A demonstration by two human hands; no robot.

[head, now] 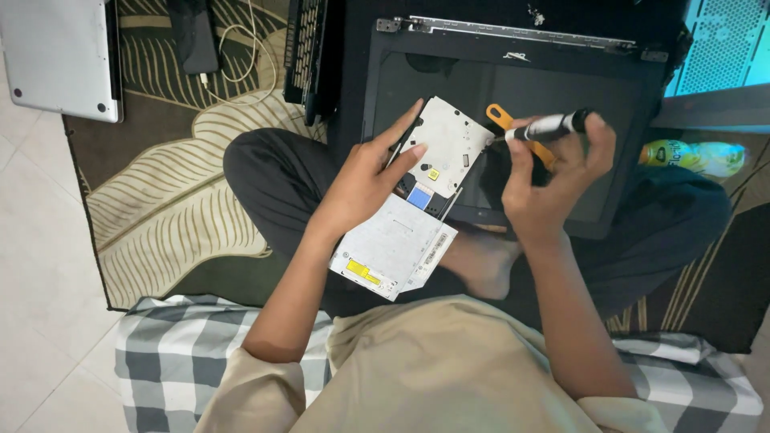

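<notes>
My left hand [365, 180] grips a flat silver optical drive [417, 208], held tilted over my crossed legs, with its tray part pulled out toward the upper right. My right hand [553, 180] holds a black and silver screwdriver [553, 126] whose tip points left at the drive's upper right edge. An orange-handled tool [513, 128] also sits in my right hand, behind the screwdriver. Under both hands lies a black laptop lid panel [449, 72] with metal hinges along its far edge.
A silver laptop [60, 56] lies at the top left on the tiled floor. A black keyboard part [305, 48], a white cable [241, 48] and a dark pouch [196, 36] rest on the leaf-patterned rug. A green-yellow bottle [694, 156] lies at the right. A checked cushion [172, 353] is beneath me.
</notes>
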